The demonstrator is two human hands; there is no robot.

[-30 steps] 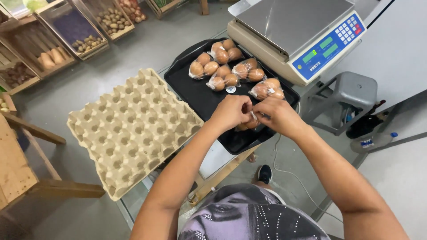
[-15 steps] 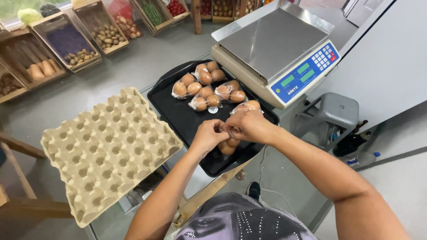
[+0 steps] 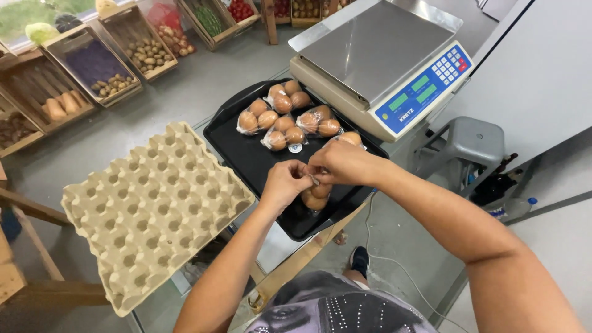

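I see my left hand (image 3: 285, 183) and right hand (image 3: 342, 163) pinching the neck of a clear bag of eggs (image 3: 316, 196) at the black tray's (image 3: 246, 157) near edge. Other bagged eggs (image 3: 283, 117) lie behind, beside the scale (image 3: 382, 68); an empty egg carton (image 3: 154, 209) sits left. My hands have stayed together since earlier.

Counter (image 3: 280, 246), pale top, wooden edge: bears one black tray (image 3: 246, 157) of bagged brown eggs, one empty cardboard egg flat (image 3: 154, 209), one electronic weighing scale (image 3: 376, 61), side by side.
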